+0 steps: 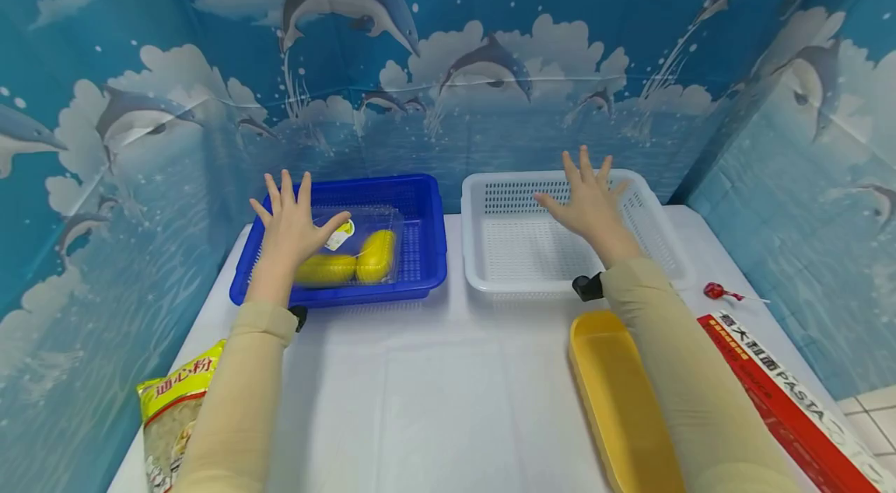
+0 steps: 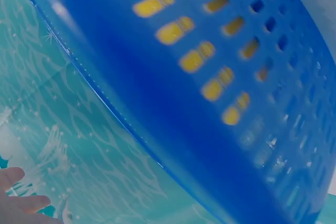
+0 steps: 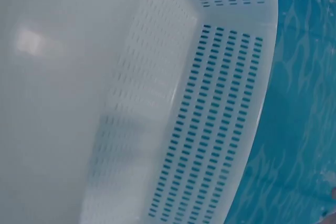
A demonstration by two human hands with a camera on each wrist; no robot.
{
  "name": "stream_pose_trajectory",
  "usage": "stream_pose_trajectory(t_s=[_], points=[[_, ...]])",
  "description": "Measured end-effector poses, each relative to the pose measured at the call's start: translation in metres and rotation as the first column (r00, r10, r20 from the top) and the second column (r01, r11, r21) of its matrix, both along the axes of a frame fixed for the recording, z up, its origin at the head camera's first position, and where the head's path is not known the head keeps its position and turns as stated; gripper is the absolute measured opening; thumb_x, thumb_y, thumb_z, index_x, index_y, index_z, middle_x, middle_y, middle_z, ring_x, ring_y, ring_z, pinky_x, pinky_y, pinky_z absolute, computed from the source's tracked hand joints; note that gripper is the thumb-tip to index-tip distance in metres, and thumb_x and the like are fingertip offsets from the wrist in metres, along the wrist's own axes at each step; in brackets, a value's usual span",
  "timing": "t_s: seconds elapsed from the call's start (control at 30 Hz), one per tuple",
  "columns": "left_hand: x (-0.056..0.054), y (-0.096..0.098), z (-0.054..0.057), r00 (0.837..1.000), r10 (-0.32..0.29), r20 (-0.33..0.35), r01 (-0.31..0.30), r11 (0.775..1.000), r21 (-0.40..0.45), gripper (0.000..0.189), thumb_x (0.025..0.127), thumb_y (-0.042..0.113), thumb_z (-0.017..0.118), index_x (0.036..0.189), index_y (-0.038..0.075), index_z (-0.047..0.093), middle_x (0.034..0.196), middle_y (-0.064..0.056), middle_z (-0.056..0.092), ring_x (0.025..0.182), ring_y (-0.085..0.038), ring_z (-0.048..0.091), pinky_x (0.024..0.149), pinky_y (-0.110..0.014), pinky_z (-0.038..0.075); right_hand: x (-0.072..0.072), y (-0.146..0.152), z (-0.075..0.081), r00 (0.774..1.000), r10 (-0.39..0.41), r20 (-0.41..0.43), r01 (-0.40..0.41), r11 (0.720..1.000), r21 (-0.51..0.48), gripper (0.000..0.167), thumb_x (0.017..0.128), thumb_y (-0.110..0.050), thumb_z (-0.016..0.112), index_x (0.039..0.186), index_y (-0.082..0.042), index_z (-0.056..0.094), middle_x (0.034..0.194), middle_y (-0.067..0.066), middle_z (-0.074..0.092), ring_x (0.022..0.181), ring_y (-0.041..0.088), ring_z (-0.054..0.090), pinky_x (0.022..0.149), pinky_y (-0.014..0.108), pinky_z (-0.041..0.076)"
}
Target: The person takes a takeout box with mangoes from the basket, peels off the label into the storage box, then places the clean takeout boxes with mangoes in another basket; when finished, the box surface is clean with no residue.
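My left hand (image 1: 290,232), fingers spread, hovers over the left part of a blue basket (image 1: 435,244) and grips nothing. Inside that basket lies a clear plastic clamshell box (image 1: 399,221) with yellow oblong items (image 1: 376,256) and a small label (image 1: 340,235). In the left wrist view the basket's slotted wall (image 2: 157,93) fills most of the frame, yellow showing through the slots. My right hand (image 1: 591,201), also spread and holding nothing, is above the white basket (image 1: 472,236). Its perforated wall (image 3: 210,114) shows close up in the right wrist view, and no item is visible inside.
A yellow oblong tray (image 1: 616,392) lies under my right forearm. Farther right are a red-wrapped lollipop (image 1: 714,291) and a long red-and-white pasta box (image 1: 784,400). At the left edge of the white table (image 1: 434,400) lies a pasta bag (image 1: 182,400). Dolphin-print curtains (image 1: 448,127) surround the table.
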State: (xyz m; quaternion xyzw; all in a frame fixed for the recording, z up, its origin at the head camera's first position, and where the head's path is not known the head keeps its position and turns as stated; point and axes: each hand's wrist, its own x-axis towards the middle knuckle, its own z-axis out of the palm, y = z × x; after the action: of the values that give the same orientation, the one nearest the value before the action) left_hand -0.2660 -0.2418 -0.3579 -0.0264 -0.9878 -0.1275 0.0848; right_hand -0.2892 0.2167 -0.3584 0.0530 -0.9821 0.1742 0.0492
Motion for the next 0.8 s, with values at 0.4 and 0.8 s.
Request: stream_pose_trajectory(t_s=[0.4,0.8], points=[[0.025,-0.024,-0.001,1.0,0.017,0.006,-0.018,0.997,0.073,0.104,0.09,0.068,0.052,0.159,0.007,0.003,0.161,-0.031,-0.005,0.146,-0.05,-0.016,0.109,-0.077,-0.003,0.005,-0.042,-0.001,0.997,0.074,-0.013,-0.074,0.997,-0.015,0.092,0.094,-0.059,0.053,0.16,-0.015,0.006,0.165,0.016,-0.008,0.145,0.051,-0.019,0.105,0.081,-0.007],[0.055,-0.061,-0.012,0.991,0.054,0.126,-0.076,0.982,0.174,0.107,0.09,0.069,0.05,0.158,0.002,0.001,0.159,-0.035,0.002,0.145,-0.057,0.004,0.107,-0.078,0.016,0.018,-0.112,-0.005,0.984,0.174,0.034,-0.172,0.983,-0.072,0.087,0.094,-0.061,0.053,0.159,-0.013,0.019,0.166,0.015,0.007,0.148,0.051,-0.003,0.109,0.078,0.001]])
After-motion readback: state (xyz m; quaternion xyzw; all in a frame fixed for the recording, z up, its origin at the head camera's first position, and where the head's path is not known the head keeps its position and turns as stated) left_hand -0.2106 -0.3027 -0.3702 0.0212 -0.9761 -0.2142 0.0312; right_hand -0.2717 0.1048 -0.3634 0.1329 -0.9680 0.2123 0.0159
